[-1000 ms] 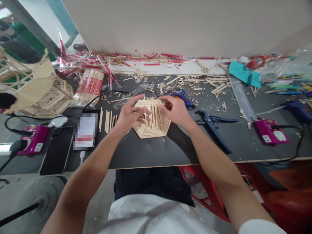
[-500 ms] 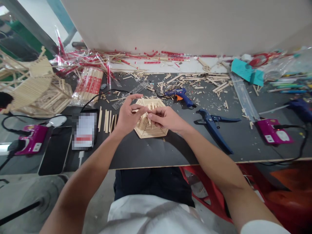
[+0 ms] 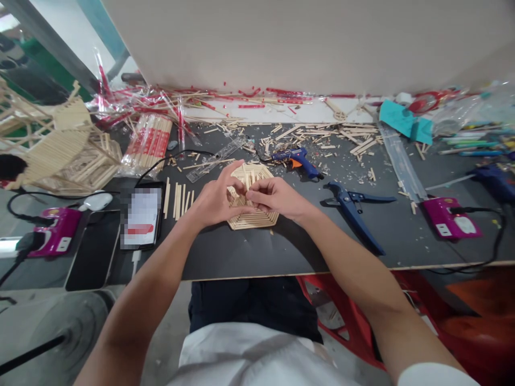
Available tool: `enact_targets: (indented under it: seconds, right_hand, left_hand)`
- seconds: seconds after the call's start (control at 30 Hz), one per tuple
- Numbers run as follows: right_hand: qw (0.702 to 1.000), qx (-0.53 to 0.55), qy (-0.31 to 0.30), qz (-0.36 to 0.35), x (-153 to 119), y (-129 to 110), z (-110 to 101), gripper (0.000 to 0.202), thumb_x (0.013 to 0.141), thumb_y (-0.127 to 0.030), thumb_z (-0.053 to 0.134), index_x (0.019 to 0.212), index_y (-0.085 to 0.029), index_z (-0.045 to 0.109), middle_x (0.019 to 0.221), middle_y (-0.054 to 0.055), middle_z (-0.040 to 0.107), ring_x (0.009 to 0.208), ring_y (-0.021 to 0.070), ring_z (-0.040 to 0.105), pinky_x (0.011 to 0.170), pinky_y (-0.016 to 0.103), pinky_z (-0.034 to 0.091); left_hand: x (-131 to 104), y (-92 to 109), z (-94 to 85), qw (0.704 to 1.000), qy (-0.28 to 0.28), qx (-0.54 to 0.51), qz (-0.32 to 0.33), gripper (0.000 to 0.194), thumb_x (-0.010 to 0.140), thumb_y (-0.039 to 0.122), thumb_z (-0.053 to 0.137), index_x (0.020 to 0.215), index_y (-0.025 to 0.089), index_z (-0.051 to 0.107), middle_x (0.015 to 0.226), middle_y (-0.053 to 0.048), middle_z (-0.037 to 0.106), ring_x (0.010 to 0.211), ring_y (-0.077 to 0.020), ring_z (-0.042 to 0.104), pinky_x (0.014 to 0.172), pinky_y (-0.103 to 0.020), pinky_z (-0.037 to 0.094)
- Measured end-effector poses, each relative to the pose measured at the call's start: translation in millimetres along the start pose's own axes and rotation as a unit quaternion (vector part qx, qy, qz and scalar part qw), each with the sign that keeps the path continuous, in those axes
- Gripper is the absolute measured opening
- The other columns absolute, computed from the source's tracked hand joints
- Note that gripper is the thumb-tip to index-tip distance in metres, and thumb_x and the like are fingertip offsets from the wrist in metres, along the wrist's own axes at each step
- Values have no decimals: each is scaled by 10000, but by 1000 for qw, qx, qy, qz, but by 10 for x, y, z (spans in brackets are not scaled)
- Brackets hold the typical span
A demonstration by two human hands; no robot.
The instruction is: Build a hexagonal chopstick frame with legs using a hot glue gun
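An octagonal piece made of thin wooden sticks (image 3: 254,221) lies flat on the dark table, with short sticks standing up near its middle. Over its left part is my left hand (image 3: 219,197), its thumb and fingers curled in towards the middle and one finger raised. My right hand (image 3: 274,197) comes in from the right, thumb and fingertips pinched together close to the upright sticks. What the fingertips of both hands hold is too small and covered to make out. Left of my left hand, several loose sticks (image 3: 177,199) lie in a row.
A blue glue gun (image 3: 303,163), a blue cutter (image 3: 356,214) and stick scraps (image 3: 322,128) are behind and to the right. Two phones (image 3: 93,249), purple power sockets (image 3: 56,230), bundled sticks (image 3: 148,140) and a larger stick model (image 3: 60,145) stand left.
My left hand has shifted slightly right and its fingers are curled further in over the octagonal piece. My right hand has stayed nearly in place.
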State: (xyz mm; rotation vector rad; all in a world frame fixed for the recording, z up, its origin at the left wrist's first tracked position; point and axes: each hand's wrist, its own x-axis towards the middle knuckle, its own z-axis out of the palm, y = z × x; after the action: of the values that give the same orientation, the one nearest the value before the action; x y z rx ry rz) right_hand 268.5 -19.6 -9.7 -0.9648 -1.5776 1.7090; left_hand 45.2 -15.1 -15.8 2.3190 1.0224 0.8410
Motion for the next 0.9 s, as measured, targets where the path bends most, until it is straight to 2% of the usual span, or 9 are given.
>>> enact_targets:
  seconds: [0.17,0.23,0.3,0.37,0.43,0.57,0.63,0.77,0.9]
  right_hand:
    - [998,-59,6,9,-5,-6,-39,445,881,-615,717,763,-189,661,577,-24,568,490,93,461,495,258,376]
    - [985,-156,72,-11,-21,-31,-163,408,905,-591,690,815,-194,676,657,17,640,561,140,543,574,304,461]
    - [924,-313,212,-57,-40,-43,-366,287,928,-476,682,956,-193,715,866,81,732,770,218,646,777,393,537]
    - [808,-459,363,-71,-53,-22,-610,236,942,-374,653,1057,-178,717,1078,150,738,1081,323,636,1029,515,476]
    - [751,-518,408,-13,-54,36,-825,337,933,-357,669,1182,-131,692,1230,211,690,1244,381,573,1121,559,411]
    - [753,-532,370,110,-8,196,-998,657,878,-492,763,1295,-4,620,1266,288,645,1284,414,557,1132,528,421]
    - [747,-538,367,131,25,263,-991,670,886,-515,743,1272,18,616,1260,305,638,1297,419,546,1140,522,411]
    - [737,-543,389,104,55,339,-992,448,884,-424,682,1143,-60,644,1161,273,675,1258,420,553,1118,565,414]
    - [753,-502,422,45,41,319,-1047,379,829,-371,690,1100,-119,609,1135,252,672,1132,396,620,1033,566,484]
  left_hand:
    - [-7,125,4,999,-4,44,-28,980,872,612,764,1620,181,301,761,42,733,587,-134,685,614,-244,494]
    - [-12,142,5,998,11,55,-32,989,846,639,779,1597,164,346,702,59,715,549,-130,668,582,-241,466]
    - [-16,134,8,998,30,55,-33,1009,808,656,810,1571,152,385,664,71,699,525,-126,652,569,-240,455]
    - [-16,111,15,997,47,44,-37,1027,771,650,844,1550,141,410,641,81,689,513,-122,642,571,-239,464]
    - [-10,84,23,997,55,30,-48,1029,749,631,868,1533,131,428,628,84,686,504,-121,636,578,-243,480]
    - [11,37,35,995,55,10,-81,1021,734,598,884,1525,124,447,615,81,686,507,-128,642,578,-251,500]
    - [17,16,36,994,60,-1,-89,1028,724,586,894,1525,115,453,616,75,690,515,-130,644,578,-252,506]
    - [12,-20,35,994,68,-23,-86,1017,713,566,908,1516,113,476,621,66,697,511,-124,633,545,-244,497]
    - [8,-36,38,994,87,-31,-66,1028,696,579,917,1507,115,490,606,71,689,488,-116,611,518,-240,484]
